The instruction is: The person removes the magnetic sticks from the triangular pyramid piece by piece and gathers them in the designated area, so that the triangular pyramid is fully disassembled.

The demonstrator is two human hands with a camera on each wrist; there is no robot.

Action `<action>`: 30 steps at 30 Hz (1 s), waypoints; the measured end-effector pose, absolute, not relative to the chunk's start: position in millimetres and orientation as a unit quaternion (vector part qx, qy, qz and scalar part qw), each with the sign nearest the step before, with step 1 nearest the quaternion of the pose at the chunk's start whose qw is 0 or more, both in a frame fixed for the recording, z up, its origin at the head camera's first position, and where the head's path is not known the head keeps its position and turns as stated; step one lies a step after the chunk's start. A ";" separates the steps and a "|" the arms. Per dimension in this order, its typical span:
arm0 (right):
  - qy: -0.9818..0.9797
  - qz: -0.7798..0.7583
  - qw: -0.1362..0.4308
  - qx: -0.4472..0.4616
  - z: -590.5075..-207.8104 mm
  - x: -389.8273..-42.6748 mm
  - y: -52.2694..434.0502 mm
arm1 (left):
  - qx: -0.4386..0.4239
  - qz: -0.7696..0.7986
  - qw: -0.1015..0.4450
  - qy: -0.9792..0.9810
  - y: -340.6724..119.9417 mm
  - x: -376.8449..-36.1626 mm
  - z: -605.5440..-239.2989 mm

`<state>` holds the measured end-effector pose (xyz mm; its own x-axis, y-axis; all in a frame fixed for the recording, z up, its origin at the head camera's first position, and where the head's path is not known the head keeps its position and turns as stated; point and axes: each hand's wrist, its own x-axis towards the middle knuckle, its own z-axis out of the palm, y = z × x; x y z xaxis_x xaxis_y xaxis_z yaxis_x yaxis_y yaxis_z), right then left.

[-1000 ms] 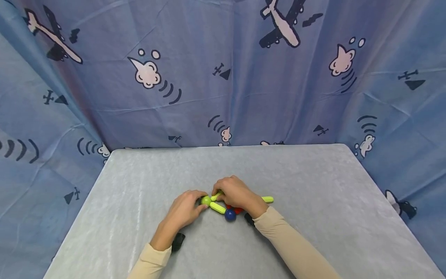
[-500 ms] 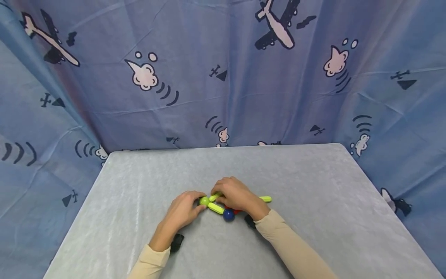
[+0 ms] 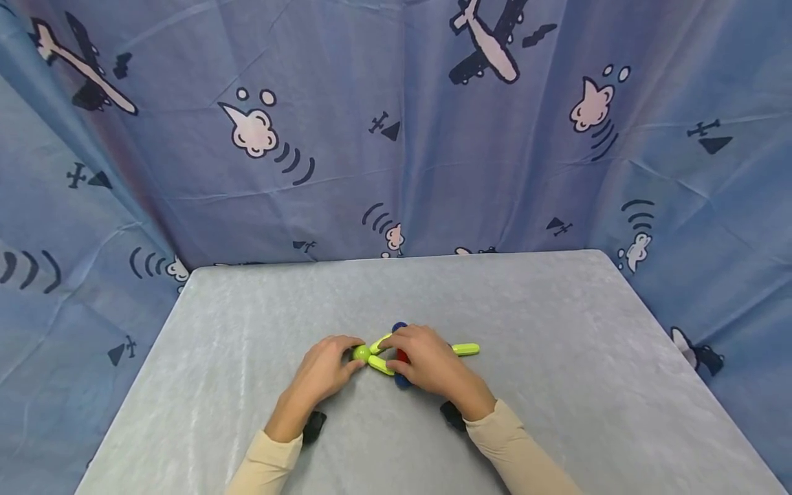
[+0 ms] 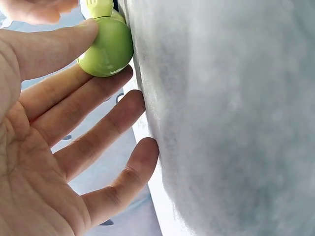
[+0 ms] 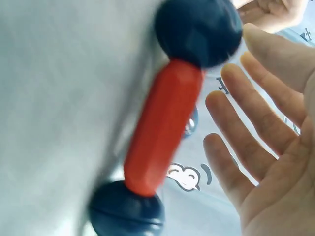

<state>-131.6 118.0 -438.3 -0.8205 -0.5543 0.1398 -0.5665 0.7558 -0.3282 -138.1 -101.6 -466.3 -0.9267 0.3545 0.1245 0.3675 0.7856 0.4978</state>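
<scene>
My left hand [image 3: 324, 368] pinches a glossy green ball [image 3: 361, 353] of a ball-and-rod building toy between thumb and fingers, low over the table. From that ball two green rods [image 3: 379, 365] fork to the right. My right hand [image 3: 433, 361] reaches over the toy, thumb and index finger on the two rods from either side. Its other fingers spread loosely in the right wrist view. Beneath it is a red rod [image 5: 162, 128] between a dark blue ball [image 5: 199, 32] and a second blue ball [image 5: 128, 211]. The right hand hides the toy's middle from above.
Another green rod [image 3: 465, 349] sticks out to the right past my right hand. The table [image 3: 278, 295] has a pale grey cloth cover. A blue curtain [image 3: 346, 137] with printed planes hangs behind its far edge.
My right hand has shifted toward me, from gripping the far green rod to spanning both rods. A blue ball now shows at the toy's far side. The left hand stays on the green ball.
</scene>
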 end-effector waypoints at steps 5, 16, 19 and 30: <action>-0.936 0.184 0.016 0.299 -446.1 -125.2 113.0 | -0.187 -0.268 0.014 -0.945 -101.0 -139.4 -466.7; -0.944 0.162 0.031 0.286 -452.9 -119.8 105.1 | -0.188 -0.269 0.021 -0.944 -99.9 -137.4 -466.0; -0.944 0.163 0.038 0.283 -453.7 -118.9 104.4 | -0.192 -0.267 0.025 -0.944 -99.8 -137.1 -465.7; -0.951 0.137 0.053 0.272 -454.6 -116.8 101.5 | -0.190 -0.265 0.022 -0.945 -100.5 -137.0 -466.0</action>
